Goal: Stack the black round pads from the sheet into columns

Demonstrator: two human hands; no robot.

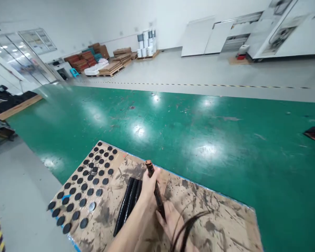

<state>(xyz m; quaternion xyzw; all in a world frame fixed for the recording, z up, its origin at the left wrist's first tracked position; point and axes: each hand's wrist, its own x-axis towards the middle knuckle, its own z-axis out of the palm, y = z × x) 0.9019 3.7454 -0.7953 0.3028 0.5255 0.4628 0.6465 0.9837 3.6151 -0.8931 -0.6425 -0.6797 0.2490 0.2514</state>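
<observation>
My left hand (150,182) is closed around the upper part of a dark rod (158,197), just below its copper-coloured end. Lower down, my right hand (170,217) grips the same rod near its bottom end. The rod is tilted, with the copper-coloured end pointing away from me, above a stained cardboard-covered tabletop (196,203). Beside my left forearm lie several glossy black tubes (128,201), side by side and partly hidden by the arm. Dark strands, perhaps hair, hang across the view in front of my right wrist.
Many small black discs (84,187) stand in rows on the table's left part; one (92,206) looks shinier. Past the table edge is a green floor (173,119). Pallets with stacked boards (111,68), white buckets (147,52) and white machines (291,35) stand along the far wall.
</observation>
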